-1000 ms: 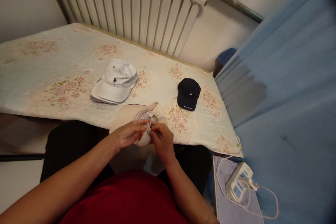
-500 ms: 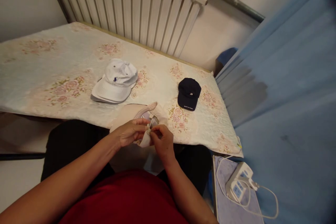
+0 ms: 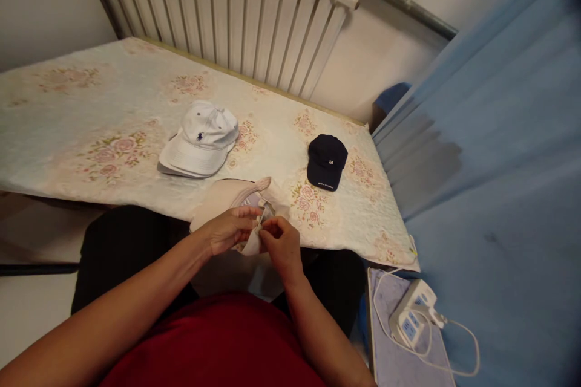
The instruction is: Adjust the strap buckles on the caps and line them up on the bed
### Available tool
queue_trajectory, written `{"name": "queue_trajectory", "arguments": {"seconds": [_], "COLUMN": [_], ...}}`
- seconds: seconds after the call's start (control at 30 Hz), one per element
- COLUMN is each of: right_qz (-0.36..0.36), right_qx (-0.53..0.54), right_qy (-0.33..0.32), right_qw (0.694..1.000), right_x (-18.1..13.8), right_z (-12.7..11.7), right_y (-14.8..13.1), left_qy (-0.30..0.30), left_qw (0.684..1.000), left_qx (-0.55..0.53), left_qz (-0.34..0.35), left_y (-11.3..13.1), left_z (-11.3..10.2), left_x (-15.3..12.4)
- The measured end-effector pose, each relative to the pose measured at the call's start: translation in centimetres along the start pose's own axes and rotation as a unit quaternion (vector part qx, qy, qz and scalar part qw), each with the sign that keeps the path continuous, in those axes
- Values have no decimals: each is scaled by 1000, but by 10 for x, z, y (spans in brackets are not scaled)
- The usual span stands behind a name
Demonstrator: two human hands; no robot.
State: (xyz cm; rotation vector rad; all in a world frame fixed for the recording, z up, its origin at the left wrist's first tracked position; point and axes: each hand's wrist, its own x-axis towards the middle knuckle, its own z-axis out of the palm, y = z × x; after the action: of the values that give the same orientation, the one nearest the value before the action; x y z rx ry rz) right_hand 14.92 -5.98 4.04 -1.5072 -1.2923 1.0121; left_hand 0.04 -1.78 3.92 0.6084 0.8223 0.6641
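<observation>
A beige cap (image 3: 222,196) lies tipped at the front edge of the bed, its inside partly facing me. My left hand (image 3: 230,230) is closed on the cap's back edge, by the strap. Pinched against the same strap area from the right is my right hand (image 3: 282,245). The fingers hide the strap's fastening, so its state does not show. Beyond the hands, a white cap (image 3: 204,139) with a small dark blue logo rests on the bed, seemingly with another brim beneath it. A dark navy cap (image 3: 327,160) sits farther right, brim toward me.
The caps lie on a flower-patterned bed cover (image 3: 272,145). A radiator (image 3: 218,12) stands behind the bed and a blue curtain (image 3: 499,193) hangs on the right. At lower right, a white power strip (image 3: 413,314) with a looped cable rests on a small table (image 3: 385,354).
Both hands stay at the cap's strap, with only slight finger movement. The strap piece between them has tilted a little. The other caps have not moved.
</observation>
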Motion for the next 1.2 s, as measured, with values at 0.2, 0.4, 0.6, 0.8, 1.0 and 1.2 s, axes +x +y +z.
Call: {"name": "queue_trajectory", "arguments": {"seconds": [0.2, 0.4, 0.6, 0.8, 1.0, 1.2], "right_qz": [-24, -90, -149, -212, -210, -221], "right_qx": [-21, -80, -126, -142, -128, -125], "right_qy": [-13, 8, 7, -10, -8, -70], "right_qw": [999, 993, 981, 967, 969, 965], "right_x": [0, -2, -3, 0, -1, 0], "right_z": [-3, -1, 0, -3, -3, -8], "right_y": [-3, -1, 6, 9, 10, 10], "left_qy": [-28, -17, -17, -18, -26, -38], "left_qw": [1000, 1000, 999, 999, 999, 999], "left_qx": [-14, 15, 25, 23, 22, 7], "left_qz": [3, 13, 12, 16, 11, 4], "left_y": [-5, -6, 0, 1, -2, -3], "left_z": [-5, -6, 2, 3, -2, -5], "left_x": [4, 6, 1, 1, 3, 4]}}
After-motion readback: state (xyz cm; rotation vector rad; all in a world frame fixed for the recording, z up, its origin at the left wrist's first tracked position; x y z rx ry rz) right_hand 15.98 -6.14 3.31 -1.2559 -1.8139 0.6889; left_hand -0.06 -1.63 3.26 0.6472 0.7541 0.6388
